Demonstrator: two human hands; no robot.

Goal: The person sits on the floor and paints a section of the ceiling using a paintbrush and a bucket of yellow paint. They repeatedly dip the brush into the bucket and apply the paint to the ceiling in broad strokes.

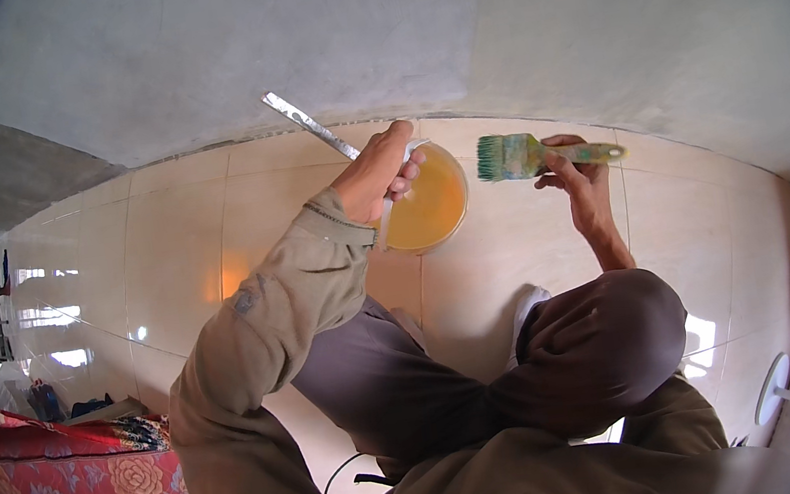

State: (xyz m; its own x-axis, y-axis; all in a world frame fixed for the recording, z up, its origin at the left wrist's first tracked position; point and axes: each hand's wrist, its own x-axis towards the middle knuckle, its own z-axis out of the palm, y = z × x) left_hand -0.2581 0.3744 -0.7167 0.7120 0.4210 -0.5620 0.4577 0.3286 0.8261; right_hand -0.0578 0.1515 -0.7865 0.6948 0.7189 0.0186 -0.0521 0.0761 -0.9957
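Clearly, right hand holds paint-smeared brush.

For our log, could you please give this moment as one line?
left hand: holds flat stick; right hand: holds paintbrush; bucket: yellow liquid

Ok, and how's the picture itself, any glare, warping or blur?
Head view: white glare on the tiled floor, left and lower right; head view: base of the wall bows with fisheye distortion; head view: paintbrush looks reasonably sharp.
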